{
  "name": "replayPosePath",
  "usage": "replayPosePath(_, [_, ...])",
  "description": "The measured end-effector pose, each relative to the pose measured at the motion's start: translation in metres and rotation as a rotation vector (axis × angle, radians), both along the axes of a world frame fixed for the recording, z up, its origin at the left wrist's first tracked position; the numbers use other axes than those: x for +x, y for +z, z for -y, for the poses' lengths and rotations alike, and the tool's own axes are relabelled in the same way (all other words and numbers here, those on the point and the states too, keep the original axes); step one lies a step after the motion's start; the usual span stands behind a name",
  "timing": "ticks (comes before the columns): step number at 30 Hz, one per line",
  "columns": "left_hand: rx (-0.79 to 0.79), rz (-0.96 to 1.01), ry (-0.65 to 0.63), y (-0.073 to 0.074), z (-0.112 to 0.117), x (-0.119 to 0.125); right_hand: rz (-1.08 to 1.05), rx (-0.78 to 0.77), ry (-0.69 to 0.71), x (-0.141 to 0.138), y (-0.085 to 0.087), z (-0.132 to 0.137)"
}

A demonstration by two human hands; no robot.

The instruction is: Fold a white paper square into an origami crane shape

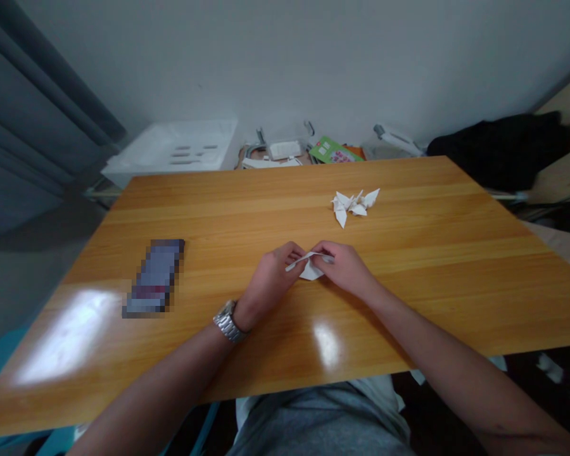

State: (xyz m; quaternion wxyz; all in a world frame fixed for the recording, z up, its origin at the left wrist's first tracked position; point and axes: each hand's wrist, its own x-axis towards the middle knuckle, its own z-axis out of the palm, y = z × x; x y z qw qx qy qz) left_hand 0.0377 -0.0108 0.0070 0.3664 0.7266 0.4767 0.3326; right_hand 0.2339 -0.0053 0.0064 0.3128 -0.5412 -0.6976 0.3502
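The left hand [273,272] is curling its fingers nearly closed and is pinching the left part of a small folded white paper [312,272]. The right hand [344,266] is also bending its fingers almost together, and it is gripping the right part of the same paper. Between the two hands, the paper is staying just above or on the wooden table [237,218], near its middle; which of these, I cannot tell. The paper is looking plain and white, with a narrow edge running across its top and a wider, angular flap pointing to the near side. The fingers are covering part of it, so its full shape is not showing.

Farther and a little to the right, some folded paper figures [356,204] are lying close together, seemingly two, showing sharp, wing-like points. On the left, a blurred phone [154,275] is lying on the tabletop.

Beyond the far left edge, a large white container [171,142] is standing, showing several greyish slots; whether it is holding anything, I cannot tell. To its right, a smaller white box-like thing [285,150] is sitting near a green booklet [333,151]; its inside is too small to read.
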Motion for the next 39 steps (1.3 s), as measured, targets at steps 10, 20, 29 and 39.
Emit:
replayPosePath(10, [0.067, -0.123, 0.017, 0.000, 0.002, 0.004, 0.182, 0.072, -0.028, -0.005, 0.003, 0.001])
replayPosePath(20, [0.035, -0.167, 0.057, 0.000, -0.002, 0.005, 0.334, 0.102, 0.005, -0.007, 0.007, 0.000])
replayPosePath(29, [-0.058, 0.008, 0.110, -0.011, -0.012, -0.006, -0.081, 0.021, 0.100, 0.006, 0.000, -0.005])
replayPosePath(39, [-0.098, 0.089, 0.117, -0.003, -0.010, -0.008, -0.288, -0.103, 0.153, 0.008, -0.001, -0.004])
